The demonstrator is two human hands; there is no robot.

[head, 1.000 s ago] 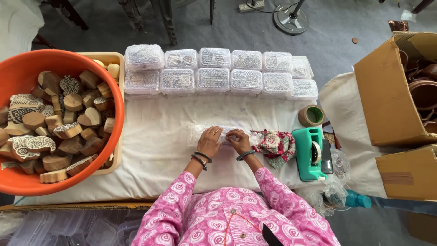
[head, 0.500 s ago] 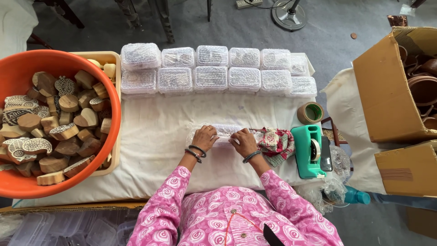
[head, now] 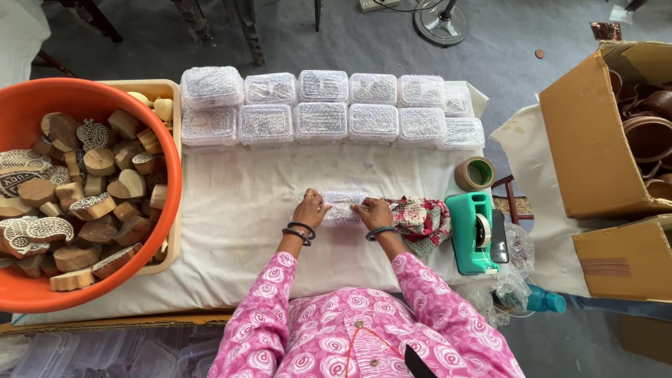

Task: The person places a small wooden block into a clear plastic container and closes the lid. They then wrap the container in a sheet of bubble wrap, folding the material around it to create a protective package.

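Between left hand (head: 310, 209) and right hand (head: 374, 213), bubble-wrapped bundle (head: 342, 207), both touching

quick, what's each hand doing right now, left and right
Left hand: fingers closed on the left end of the bubble-wrapped bundle.
Right hand: fingers closed on its right end.

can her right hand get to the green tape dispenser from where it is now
Probably yes. The right hand rests on the bubble-wrap bundle, and the tape dispenser sits just to its right on the same cloth. Only the low patterned rag lies between them, easy to pass over.
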